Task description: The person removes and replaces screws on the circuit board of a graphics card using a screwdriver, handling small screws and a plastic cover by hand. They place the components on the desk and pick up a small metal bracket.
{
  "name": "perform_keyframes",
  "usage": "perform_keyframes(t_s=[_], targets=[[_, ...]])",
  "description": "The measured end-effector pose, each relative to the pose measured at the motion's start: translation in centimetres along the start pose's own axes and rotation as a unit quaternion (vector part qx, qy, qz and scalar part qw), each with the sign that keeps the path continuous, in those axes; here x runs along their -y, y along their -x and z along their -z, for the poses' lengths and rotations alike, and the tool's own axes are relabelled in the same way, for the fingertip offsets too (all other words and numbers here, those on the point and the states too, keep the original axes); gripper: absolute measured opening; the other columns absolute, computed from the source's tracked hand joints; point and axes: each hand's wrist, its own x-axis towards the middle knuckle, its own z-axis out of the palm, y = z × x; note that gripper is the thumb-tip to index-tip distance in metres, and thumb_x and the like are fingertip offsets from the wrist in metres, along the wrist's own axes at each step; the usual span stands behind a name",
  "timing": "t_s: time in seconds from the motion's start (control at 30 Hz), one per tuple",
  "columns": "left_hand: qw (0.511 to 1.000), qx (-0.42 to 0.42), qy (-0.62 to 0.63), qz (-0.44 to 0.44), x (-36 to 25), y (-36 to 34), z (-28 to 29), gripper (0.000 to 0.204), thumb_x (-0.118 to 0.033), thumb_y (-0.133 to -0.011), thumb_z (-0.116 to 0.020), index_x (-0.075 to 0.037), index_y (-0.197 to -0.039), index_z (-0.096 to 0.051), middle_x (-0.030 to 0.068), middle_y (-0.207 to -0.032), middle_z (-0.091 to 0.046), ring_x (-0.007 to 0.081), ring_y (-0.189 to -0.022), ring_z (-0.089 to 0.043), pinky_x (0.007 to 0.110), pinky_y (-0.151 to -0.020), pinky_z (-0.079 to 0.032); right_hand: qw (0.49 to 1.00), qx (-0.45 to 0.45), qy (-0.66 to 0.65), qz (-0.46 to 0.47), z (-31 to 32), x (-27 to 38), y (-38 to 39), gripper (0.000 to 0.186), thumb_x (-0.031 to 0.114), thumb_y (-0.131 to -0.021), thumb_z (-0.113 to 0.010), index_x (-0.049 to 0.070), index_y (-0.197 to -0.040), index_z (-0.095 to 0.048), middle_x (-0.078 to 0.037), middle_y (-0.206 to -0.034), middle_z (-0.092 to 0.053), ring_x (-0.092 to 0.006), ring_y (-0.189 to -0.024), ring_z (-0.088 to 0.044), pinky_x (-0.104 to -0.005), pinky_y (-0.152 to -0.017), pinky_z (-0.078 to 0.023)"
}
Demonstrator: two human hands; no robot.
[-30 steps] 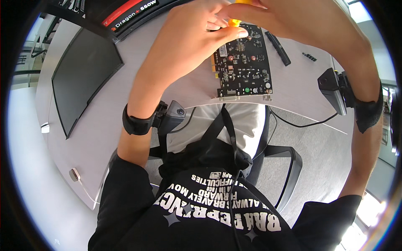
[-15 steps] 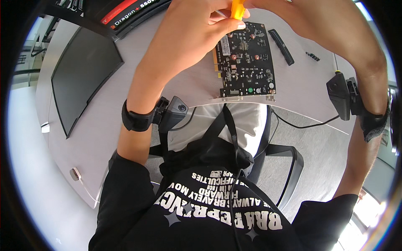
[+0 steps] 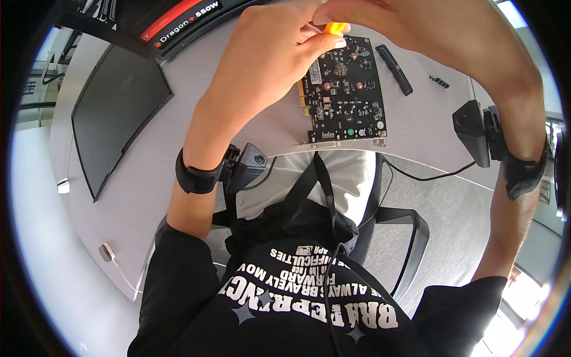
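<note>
A black graphics card (image 3: 357, 113) lies back side up at the table's near edge, with its metal bracket toward me and gold contacts on its left. My left hand (image 3: 276, 47) is closed over the card's far left part, its fingers pinching a yellow handle (image 3: 336, 28) that looks like a screwdriver's. From the right, my right hand (image 3: 386, 27) reaches over the same handle with its thumb and fingers closed around its top. The handle's lower end and any tip are hidden behind my left fingers.
Right of the card lie a narrow black strip (image 3: 394, 70) and a small row of black screws (image 3: 439, 81). A dark flat panel (image 3: 122, 113) rests on the left, near a black box with a red stripe (image 3: 178, 21). Both wrists wear strapped cameras with cables.
My right hand has come lower and further left over the yellow handle, covering more of it. The whole view has shifted slightly; the card stays on the table.
</note>
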Motion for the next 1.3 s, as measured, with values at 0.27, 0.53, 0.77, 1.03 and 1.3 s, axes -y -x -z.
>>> perform_keyframes(t_s=[0.27,0.53,0.77,1.03,1.3], targets=[[0.998,0.020,-0.062,0.011,-1.4,0.7,0.9,0.023,-0.010,-0.092,-0.066,0.002,-0.111,-0.062,0.0168,-0.099,-0.070,0.0281,-0.093,-0.071,0.034,-0.085,-0.058,0.975,-0.020,-0.196,0.097,-1.6,-1.9,-0.7,0.015,0.008,-0.082,-0.068,0.000,-0.090,-0.057,-0.017,-0.068,-0.058,-0.0367,-0.065,-0.061,-0.0428,-0.059,-0.048],[0.997,0.005,-0.053,0.051,-2.1,0.6,0.1,0.020,-0.010,-0.094,-0.064,0.003,-0.108,-0.060,0.0179,-0.096,-0.067,0.0292,-0.091,-0.071,0.033,-0.076,-0.056,0.979,0.002,-0.171,0.107,0.0,-1.4,-0.6,0.009,0.000,-0.081,-0.063,-0.001,-0.081,-0.054,-0.020,-0.063,-0.056,-0.0368,-0.059,-0.059,-0.0412,-0.052,-0.045],[0.998,0.012,-0.036,0.050,0.2,0.5,0.3,0.024,-0.017,-0.096,-0.061,0.003,-0.109,-0.061,0.0136,-0.094,-0.067,0.0246,-0.084,-0.068,0.031,-0.074,-0.053,0.985,0.017,-0.149,0.087,-1.4,-1.8,-0.7,0.005,0.001,-0.083,-0.062,-0.001,-0.084,-0.057,-0.018,-0.064,-0.057,-0.0338,-0.059,-0.059,-0.0402,-0.054,-0.047],[0.993,-0.025,-0.111,0.022,1.2,1.7,0.0,0.032,-0.019,-0.090,-0.070,0.005,-0.110,-0.062,0.0196,-0.106,-0.071,0.0276,-0.095,-0.072,0.032,-0.074,-0.056,0.986,0.029,-0.107,0.127,-0.7,-1.1,-0.7,0.012,0.004,-0.081,-0.061,0.002,-0.093,-0.060,-0.016,-0.073,-0.059,-0.0323,-0.068,-0.062,-0.0398,-0.060,-0.050],[0.977,0.004,-0.199,0.072,2.6,5.7,-0.8,0.072,-0.025,-0.088,-0.074,0.000,-0.145,-0.038,0.0183,-0.119,-0.065,0.0248,-0.102,-0.066,0.035,-0.089,-0.053,0.991,-0.046,-0.078,0.101,-2.8,-0.3,0.6,0.018,0.009,-0.087,-0.070,0.003,-0.100,-0.059,-0.010,-0.087,-0.062,-0.0258,-0.075,-0.063,-0.0364,-0.068,-0.050]])
